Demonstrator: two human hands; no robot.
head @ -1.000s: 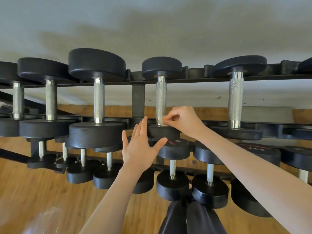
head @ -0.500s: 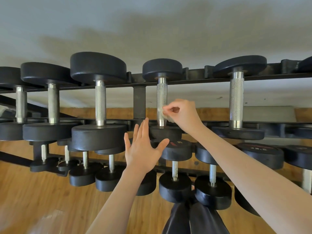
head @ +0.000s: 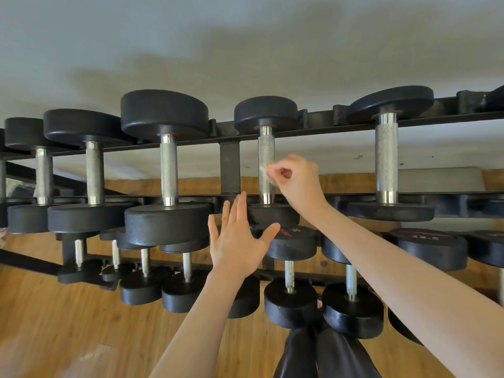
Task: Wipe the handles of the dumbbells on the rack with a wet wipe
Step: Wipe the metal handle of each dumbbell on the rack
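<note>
A black rack holds rows of black dumbbells with knurled silver handles. My right hand pinches a small whitish wet wipe against the middle of the handle of the centre dumbbell on the top row. My left hand is flat with straight, spread fingers, resting against the near black head of that same dumbbell. Most of the wipe is hidden under my fingertips.
Neighbouring top-row dumbbells stand close on the left and on the right. A lower tier carries smaller dumbbells. A wooden floor lies below, a pale wall behind, and my dark trouser legs show at the bottom.
My right hand has slid the wipe up the handle, from its lower end near the head to about mid-height. My left hand has stayed on the dumbbell head.
</note>
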